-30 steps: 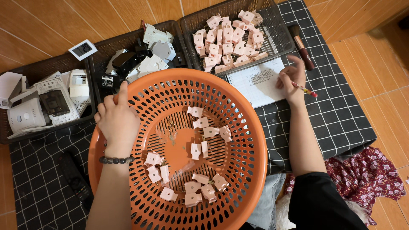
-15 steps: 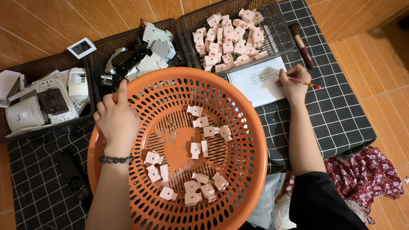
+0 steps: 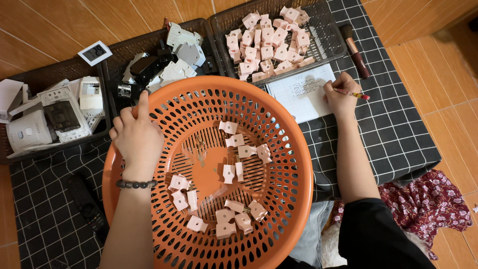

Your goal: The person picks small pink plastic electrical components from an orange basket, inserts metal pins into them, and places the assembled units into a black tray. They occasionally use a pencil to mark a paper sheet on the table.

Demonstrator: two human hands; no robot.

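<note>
A big round orange basket [image 3: 279, 129] sits before me with several small pale pink plastic parts [image 3: 244, 152] scattered inside. My left hand [image 3: 137, 137] rests on the basket's left rim, fingers curled over the edge, a dark bead bracelet on the wrist. My right hand [image 3: 341, 94] holds a red pencil [image 3: 354, 93] with its tip on a white sheet of paper [image 3: 301, 94] at the basket's far right. The sheet carries pencil marks.
Behind the basket stand three dark trays: one [image 3: 326, 37] with several pink parts, one [image 3: 164, 57] with black and white parts, one [image 3: 55, 112] with white device housings. A brush [image 3: 354, 50] lies right of the trays. Black checked cloth [image 3: 398, 129] covers the wooden floor.
My right hand with the pencil has shifted slightly on the paper. The left hand stays on the basket rim.
</note>
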